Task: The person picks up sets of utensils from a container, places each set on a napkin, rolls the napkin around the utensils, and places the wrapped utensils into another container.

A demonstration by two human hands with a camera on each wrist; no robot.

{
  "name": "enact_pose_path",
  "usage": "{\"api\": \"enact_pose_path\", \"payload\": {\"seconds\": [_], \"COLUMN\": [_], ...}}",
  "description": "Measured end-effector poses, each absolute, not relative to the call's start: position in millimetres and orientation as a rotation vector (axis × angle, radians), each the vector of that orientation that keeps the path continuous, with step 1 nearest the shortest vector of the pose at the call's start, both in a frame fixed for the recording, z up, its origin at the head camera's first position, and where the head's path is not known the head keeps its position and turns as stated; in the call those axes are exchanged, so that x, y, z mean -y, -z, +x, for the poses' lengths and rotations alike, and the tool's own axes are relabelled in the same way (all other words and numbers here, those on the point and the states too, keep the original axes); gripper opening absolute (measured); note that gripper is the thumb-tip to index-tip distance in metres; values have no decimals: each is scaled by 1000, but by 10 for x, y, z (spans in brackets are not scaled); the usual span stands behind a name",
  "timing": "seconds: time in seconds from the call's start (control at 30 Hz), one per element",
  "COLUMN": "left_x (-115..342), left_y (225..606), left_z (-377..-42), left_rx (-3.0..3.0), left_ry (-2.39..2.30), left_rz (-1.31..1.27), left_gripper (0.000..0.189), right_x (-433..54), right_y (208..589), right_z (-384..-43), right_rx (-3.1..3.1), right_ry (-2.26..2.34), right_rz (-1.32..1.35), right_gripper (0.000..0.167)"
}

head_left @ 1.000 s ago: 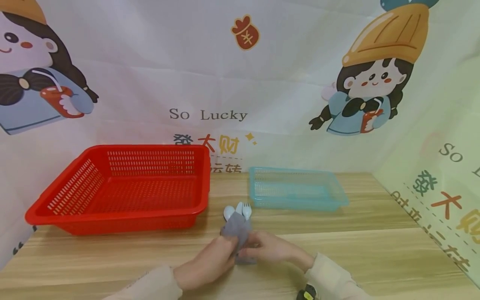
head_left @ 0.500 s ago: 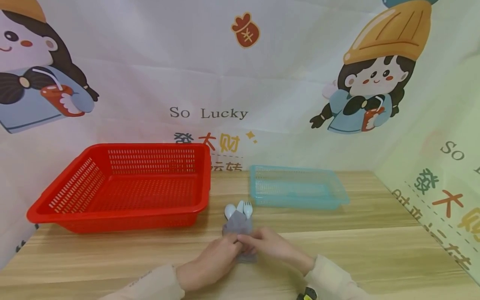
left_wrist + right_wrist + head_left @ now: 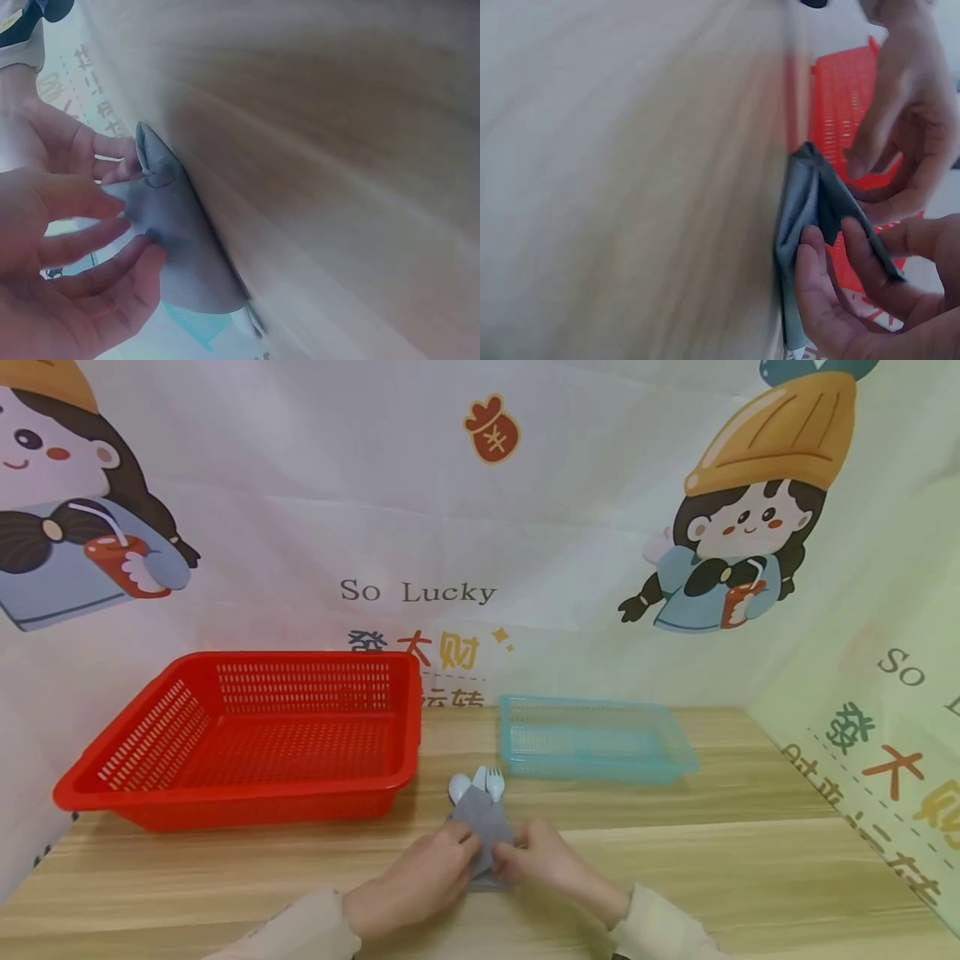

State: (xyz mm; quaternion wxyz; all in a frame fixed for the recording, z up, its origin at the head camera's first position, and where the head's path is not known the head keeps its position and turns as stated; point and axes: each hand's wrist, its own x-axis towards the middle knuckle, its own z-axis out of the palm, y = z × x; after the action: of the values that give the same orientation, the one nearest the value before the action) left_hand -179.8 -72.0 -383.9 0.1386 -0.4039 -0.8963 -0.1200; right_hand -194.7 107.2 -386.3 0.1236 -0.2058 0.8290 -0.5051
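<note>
Grey folded cloth [image 3: 483,817], pale-blue plastic cutlery [image 3: 480,779] protruding, lies on the wood-grain counter [image 3: 720,852], right hand [image 3: 546,857] pinching its flap, left hand [image 3: 423,870] loosely bent alongside, apparently empty; uneven tugging could loosen the folds.

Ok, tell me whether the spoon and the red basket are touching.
Apart: in the head view, a strip of wooden tabletop shows between the spoon and the red basket.

A partly folded grey cloth [image 3: 480,814] lies on the table [image 3: 697,877], pale spoon [image 3: 459,787], knife [image 3: 480,777] and fork [image 3: 495,785] protruding beyond it.
</note>
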Motion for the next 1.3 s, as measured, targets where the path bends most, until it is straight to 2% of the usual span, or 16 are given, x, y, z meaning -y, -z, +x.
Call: {"api": "enact_pose_path", "payload": {"seconds": [0.53,0.73,0.9,1.1,1.2,1.3], "left_x": [672,654,691,791,810,817], "left_y": [3910,3885,3883,3891,3893,3908], "left_z": [-1734,-1730,-1788,-1942,-2017,-2068], "left_rx": [2534,2597,2714,2884,2915,2926], "left_ry": [94,115,450,1027,1215,1318], "left_rz": [-1331,-1322,-1084,-729,-585,-525], "left_gripper": [13,8,7,15,26,28], "right_x": [-1088,-1062,-1068,-1046,-1022,-1006], "right_y": [3889,3906,3908,3881,3867,3865], "right_z": [-1920,-1952,-1959,-1954,-1960,-1971], "right_rx": [-2399,-2432,-2562,-2722,-2750,-2761], "right_ry": [1471,1420,1290,1142,1119,1120], "right_rz": [-450,-411,-491,-515,-487,-474], "right_gripper": [9,8,12,29,27,21]}}
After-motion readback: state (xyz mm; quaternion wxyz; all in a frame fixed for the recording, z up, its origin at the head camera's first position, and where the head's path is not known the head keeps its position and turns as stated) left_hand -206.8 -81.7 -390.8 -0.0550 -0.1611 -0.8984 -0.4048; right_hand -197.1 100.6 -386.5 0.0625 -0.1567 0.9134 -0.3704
